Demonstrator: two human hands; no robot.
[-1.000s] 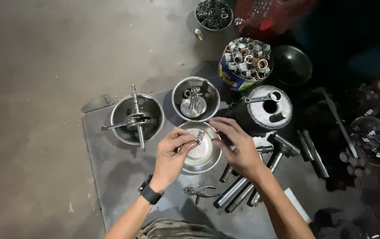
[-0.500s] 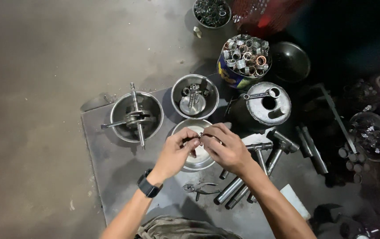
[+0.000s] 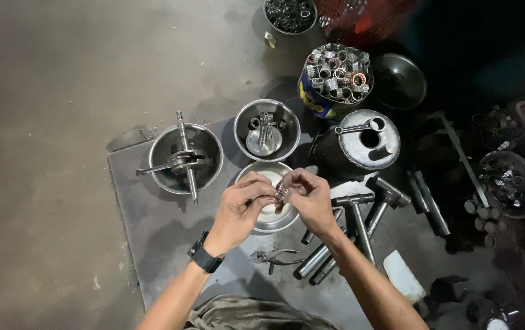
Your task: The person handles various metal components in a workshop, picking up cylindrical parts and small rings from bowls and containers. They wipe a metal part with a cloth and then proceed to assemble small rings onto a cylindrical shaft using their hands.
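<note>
A bare concrete floor (image 3: 48,122) is filling the left side, grey and stained, and a dark mat (image 3: 146,226) is lying on it as the work surface. Toward the mat's left a steel bowl (image 3: 186,159) is holding a crankshaft (image 3: 184,160) laid across it. The left hand (image 3: 238,211), with a black watch (image 3: 204,258) on its wrist, is meeting the right hand (image 3: 308,198) above a shallow steel dish (image 3: 274,214) — both sets of fingertips are pinching closed on a small caged needle bearing (image 3: 281,193), held between the two hands just over the dish. Behind them a second bowl (image 3: 266,129) is holding small metal parts. Pliers (image 3: 274,256) are lying on the mat below the hands. To the right, hammers (image 3: 366,214) and steel rods are resting side by side near a round metal can (image 3: 369,139) — beyond it a tin (image 3: 335,79) is brimming with bearings. The far right is sinking into shadow, with a dark bowl (image 3: 400,79) and a glass dish (image 3: 510,183) only dimly showing.
</note>
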